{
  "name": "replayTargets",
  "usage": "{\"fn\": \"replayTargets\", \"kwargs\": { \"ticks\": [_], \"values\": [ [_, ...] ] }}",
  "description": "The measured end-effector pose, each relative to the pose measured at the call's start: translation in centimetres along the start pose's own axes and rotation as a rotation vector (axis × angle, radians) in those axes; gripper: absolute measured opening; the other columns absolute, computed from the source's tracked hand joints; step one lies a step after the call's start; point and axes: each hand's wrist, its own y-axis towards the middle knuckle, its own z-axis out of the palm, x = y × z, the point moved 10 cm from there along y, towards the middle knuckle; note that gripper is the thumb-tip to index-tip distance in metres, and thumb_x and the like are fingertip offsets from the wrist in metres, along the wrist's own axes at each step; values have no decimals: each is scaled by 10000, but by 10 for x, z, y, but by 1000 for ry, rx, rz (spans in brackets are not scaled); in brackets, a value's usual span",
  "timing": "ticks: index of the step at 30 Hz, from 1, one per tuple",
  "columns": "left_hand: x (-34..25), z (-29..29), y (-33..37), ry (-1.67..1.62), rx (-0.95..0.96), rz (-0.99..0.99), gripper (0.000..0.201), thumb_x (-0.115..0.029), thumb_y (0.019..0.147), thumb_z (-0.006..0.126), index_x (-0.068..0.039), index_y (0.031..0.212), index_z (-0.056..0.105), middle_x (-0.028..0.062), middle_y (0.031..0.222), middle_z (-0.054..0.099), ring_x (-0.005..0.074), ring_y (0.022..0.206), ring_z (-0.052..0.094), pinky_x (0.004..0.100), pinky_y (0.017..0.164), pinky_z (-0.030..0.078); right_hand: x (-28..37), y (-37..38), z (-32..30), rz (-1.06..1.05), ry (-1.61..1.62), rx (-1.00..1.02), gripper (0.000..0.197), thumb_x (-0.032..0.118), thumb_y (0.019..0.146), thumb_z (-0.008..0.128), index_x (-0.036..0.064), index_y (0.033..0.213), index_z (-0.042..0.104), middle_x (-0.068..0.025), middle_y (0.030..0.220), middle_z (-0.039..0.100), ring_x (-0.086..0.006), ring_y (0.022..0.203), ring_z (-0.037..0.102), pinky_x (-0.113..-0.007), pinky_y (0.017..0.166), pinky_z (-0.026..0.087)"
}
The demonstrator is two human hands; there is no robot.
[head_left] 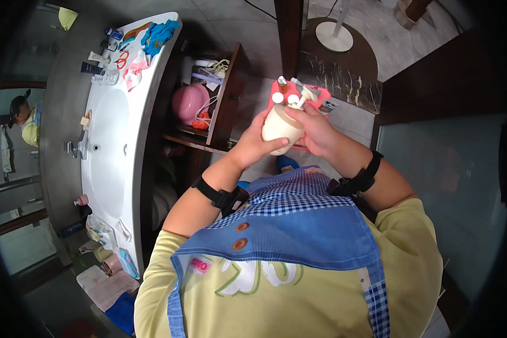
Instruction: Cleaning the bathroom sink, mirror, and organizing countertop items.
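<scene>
A cream-coloured pump bottle (pixel 278 128) is held between my two hands in front of my apron, tilted with its pump head toward the far right. My left hand (pixel 254 139) wraps round its left side, the thumb lying across the front. From the right, my right hand (pixel 316 134) grips the bottle near its shoulder, just below the pump. Behind it is a coral-pink container (pixel 324 96) holding several things, among them a small brown bottle (pixel 282 84) with a white cap. The bottle and hands hide much of that container.
To the left, a drawer (pixel 238 73) stands pulled out with a pink bowl (pixel 190 104) and cords inside. Beyond it runs a white washbasin (pixel 110 163) with a tap (pixel 76 148), a blue cloth (pixel 160 37) and orange-handled scissors (pixel 121 59). A glass panel (pixel 439 169) is at right.
</scene>
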Motion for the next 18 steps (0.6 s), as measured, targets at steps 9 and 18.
{"fn": "replayTargets", "kwargs": {
  "ticks": [9, 18],
  "values": [
    [-5, 20, -4, -608, 247, -142, 536, -320, 850, 449, -28, 1263, 272, 132, 1186, 456, 215, 1049, 501, 346, 849, 441, 12, -5, 2, 75, -64, 175, 423, 229, 787, 559, 28, 1134, 424, -99, 1091, 496, -212, 1009, 491, -346, 846, 412],
    [31, -23, -12, -342, 83, -357, 483, -421, 880, 338, -81, 1218, 388, 90, 1107, 505, 178, 959, 521, 318, 796, 449, 4, 1, -15, 82, 18, 226, 416, 186, 794, 550, 39, 1157, 409, -99, 1093, 504, -212, 991, 514, -368, 838, 431]
  ]
}}
